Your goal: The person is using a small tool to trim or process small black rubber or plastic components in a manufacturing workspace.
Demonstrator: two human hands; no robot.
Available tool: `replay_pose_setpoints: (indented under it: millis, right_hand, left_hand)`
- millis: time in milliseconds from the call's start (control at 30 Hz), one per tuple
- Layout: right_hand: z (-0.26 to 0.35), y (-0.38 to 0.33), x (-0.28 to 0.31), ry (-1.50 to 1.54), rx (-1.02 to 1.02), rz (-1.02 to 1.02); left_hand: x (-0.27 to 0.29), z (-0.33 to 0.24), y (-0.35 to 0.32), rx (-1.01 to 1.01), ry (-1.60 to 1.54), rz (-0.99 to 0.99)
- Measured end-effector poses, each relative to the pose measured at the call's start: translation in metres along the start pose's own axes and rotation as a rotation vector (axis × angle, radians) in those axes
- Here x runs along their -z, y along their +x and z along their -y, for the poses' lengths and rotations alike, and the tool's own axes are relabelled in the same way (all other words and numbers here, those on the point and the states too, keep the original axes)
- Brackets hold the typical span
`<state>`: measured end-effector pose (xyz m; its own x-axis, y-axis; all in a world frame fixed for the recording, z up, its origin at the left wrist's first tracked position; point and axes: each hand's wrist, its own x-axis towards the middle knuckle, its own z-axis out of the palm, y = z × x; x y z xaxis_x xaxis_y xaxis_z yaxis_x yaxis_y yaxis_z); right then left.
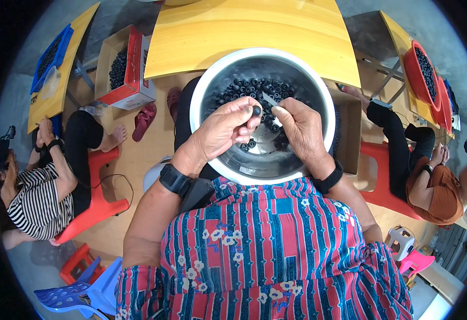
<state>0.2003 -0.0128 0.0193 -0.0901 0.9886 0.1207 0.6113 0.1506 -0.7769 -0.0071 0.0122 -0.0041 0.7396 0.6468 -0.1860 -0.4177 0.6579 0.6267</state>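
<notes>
A large steel bowl (196, 106) rests at my lap, with many small round black pieces (252, 85) inside, several showing a pale ring or hole. Over the bowl, my left hand (225, 125) pinches one small black round piece (256, 111) between thumb and fingers. My right hand (300, 125), to its right, is closed round a small knife (268, 99). Its short blade sticks out toward the upper left, close to my left fingertips; the handle is hidden in the palm. I cannot tell whether the blade touches the piece.
A yellow table (249, 32) stands just beyond the bowl. Cardboard boxes (132, 69) flank me, the left one holding black pieces. Two people (44, 197) sit on red stools at both sides, near tables with a blue tray (52, 56) and red basins (412, 74). A blue chair (92, 290) stands lower left.
</notes>
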Motion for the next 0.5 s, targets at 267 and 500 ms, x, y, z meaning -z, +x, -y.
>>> replay_pose_setpoints:
  millis: [267, 500]
  right_hand:
    - [-0.0001, -0.0007, 0.0029, 0.081, 0.015, -0.003]
    - [0.0001, -0.0032, -0.0019, 0.142, 0.21, -0.031]
  left_hand:
    - [0.0007, 0.0018, 0.0002, -0.003, 0.052, -0.018]
    - [-0.0008, 0.0031, 0.0007, -0.005, 0.03, -0.004]
